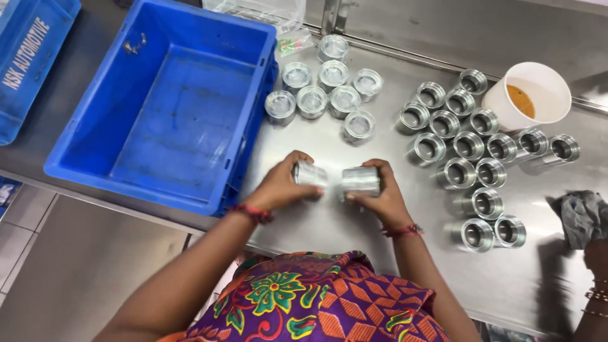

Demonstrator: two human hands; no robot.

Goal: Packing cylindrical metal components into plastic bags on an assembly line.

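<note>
1. Two metal cylinders: your left hand (pixel 277 187) is gripping the left cylinder (pixel 310 174), your right hand (pixel 380 196) is gripping the right cylinder (pixel 360 181), fingers curling around each, ends nearly meeting above the steel table (pixel 329 221)
2. Blue crate (pixel 166 107) is sitting left; white cup (pixel 531 95) is standing right

We had the bench (pixel 354 253) before us. At ten o'clock sat the crate (pixel 171 107), with a second crate (pixel 28 57) further toward nine. At twelve stood one cluster of metal cups (pixel 329 95), at two another cluster of metal rings (pixel 475 152), the tub (pixel 532 95) behind them, a rag (pixel 582 215) at three.
</note>
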